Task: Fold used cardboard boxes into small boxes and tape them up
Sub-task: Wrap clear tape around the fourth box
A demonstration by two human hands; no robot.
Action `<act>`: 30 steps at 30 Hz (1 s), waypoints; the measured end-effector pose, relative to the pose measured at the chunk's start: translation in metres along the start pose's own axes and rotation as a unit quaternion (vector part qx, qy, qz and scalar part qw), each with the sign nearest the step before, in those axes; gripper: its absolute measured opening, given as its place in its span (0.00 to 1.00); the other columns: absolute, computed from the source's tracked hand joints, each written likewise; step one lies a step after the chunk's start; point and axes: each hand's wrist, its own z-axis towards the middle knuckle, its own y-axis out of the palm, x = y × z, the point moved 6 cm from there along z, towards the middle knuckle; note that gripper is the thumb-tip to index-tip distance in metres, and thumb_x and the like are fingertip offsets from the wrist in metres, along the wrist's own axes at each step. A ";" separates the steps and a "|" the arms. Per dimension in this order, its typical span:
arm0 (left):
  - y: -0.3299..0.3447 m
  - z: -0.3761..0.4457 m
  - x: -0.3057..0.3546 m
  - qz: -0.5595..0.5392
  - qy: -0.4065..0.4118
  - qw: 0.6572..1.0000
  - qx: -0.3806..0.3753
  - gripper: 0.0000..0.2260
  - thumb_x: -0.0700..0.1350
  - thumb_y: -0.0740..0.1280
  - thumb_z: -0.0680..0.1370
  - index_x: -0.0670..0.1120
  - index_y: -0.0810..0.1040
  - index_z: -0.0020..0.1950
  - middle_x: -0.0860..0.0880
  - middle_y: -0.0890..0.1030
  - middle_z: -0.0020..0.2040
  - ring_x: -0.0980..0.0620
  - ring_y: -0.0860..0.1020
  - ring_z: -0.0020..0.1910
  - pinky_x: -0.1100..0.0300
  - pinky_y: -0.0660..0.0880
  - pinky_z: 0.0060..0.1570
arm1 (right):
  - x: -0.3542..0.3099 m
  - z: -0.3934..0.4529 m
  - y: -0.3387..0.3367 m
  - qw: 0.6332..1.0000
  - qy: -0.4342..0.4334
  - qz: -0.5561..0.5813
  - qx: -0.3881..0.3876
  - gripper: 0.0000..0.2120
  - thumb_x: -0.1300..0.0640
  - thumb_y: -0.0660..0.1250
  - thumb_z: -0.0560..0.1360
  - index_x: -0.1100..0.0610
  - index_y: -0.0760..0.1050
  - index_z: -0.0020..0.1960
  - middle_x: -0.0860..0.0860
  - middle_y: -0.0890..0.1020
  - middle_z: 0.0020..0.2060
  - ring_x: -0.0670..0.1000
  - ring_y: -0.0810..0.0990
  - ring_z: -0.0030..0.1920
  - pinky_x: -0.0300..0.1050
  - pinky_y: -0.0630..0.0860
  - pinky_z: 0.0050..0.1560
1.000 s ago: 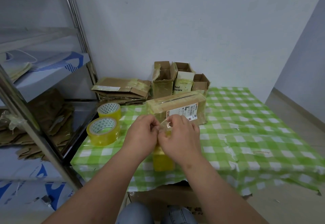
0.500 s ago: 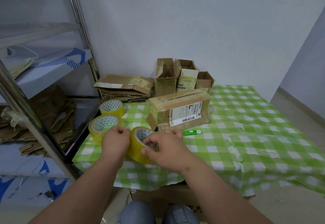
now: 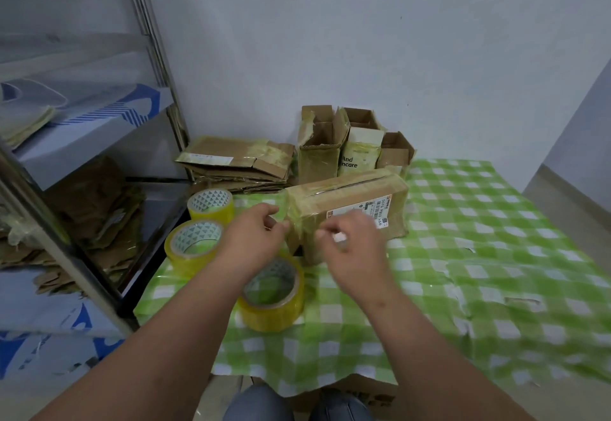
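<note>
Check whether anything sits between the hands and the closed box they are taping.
Nothing visible blocks them. The left hand and right hand are already at the near end of the box; the nearest tape roll lies below the hands.

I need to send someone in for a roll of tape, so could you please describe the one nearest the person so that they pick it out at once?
Start at the table with the green checked cloth and go to its left end by the metal shelving rack, where three yellow tape rolls sit. The nearest tape roll lies flat by the front edge, under the person's left forearm. Unlike the other two rolls, it stands apart from the rack.
</note>
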 end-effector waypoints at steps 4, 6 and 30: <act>0.016 0.014 0.008 0.068 -0.016 0.997 -0.027 0.11 0.55 0.69 0.77 0.48 0.75 0.51 0.54 0.77 0.43 0.51 0.78 0.46 0.54 0.76 0.47 | 0.054 0.025 -0.034 0.982 0.153 -0.084 0.077 0.20 0.55 0.70 0.74 0.56 0.74 0.65 0.57 0.71 0.62 0.58 0.68 0.64 0.47 0.63 0.64; 0.024 0.020 0.009 0.093 -0.017 0.995 -0.030 0.09 0.54 0.69 0.77 0.49 0.74 0.46 0.52 0.78 0.42 0.51 0.77 0.44 0.54 0.76 0.45 | 0.078 0.034 -0.040 0.970 0.217 -0.094 0.056 0.31 0.55 0.70 0.74 0.55 0.63 0.74 0.57 0.63 0.71 0.59 0.61 0.71 0.51 0.59 0.71; 0.039 0.057 -0.025 -0.159 -0.137 0.977 0.042 0.09 0.45 0.70 0.77 0.57 0.77 0.40 0.53 0.83 0.42 0.48 0.82 0.47 0.48 0.78 0.56 | 0.107 0.049 -0.019 0.966 0.256 0.012 0.039 0.34 0.39 0.65 0.74 0.48 0.63 0.76 0.49 0.74 0.65 0.54 0.74 0.65 0.59 0.71 0.66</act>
